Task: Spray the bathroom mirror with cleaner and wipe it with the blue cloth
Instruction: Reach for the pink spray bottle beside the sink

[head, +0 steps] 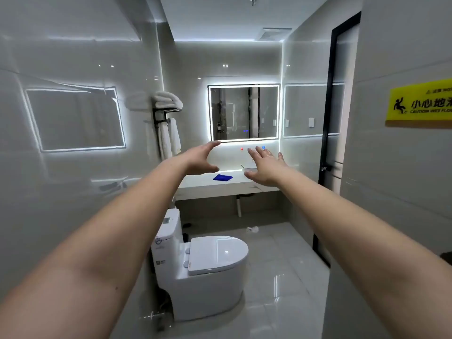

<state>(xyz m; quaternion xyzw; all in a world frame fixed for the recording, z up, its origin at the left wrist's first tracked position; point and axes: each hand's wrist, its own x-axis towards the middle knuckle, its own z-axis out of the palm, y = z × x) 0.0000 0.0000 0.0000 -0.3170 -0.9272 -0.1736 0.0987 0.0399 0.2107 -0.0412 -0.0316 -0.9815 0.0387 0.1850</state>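
A lit-edged bathroom mirror (pixel 243 112) hangs on the far wall above a white counter (pixel 220 189). On that counter lies the folded blue cloth (pixel 222 177). Both my arms stretch forward, well short of the counter. My left hand (pixel 199 159) is open, fingers and thumb spread, and holds nothing. My right hand (pixel 263 167) is open too, fingers spread, empty, partly covering a white basin (pixel 247 167). No spray bottle shows in view.
A white toilet (pixel 198 265) with its lid down stands on the floor between me and the counter. A towel rack (pixel 167 113) with white towels hangs left of the mirror. A dark-framed door (pixel 327 143) and a yellow wet-floor sign (pixel 420 104) are on the right.
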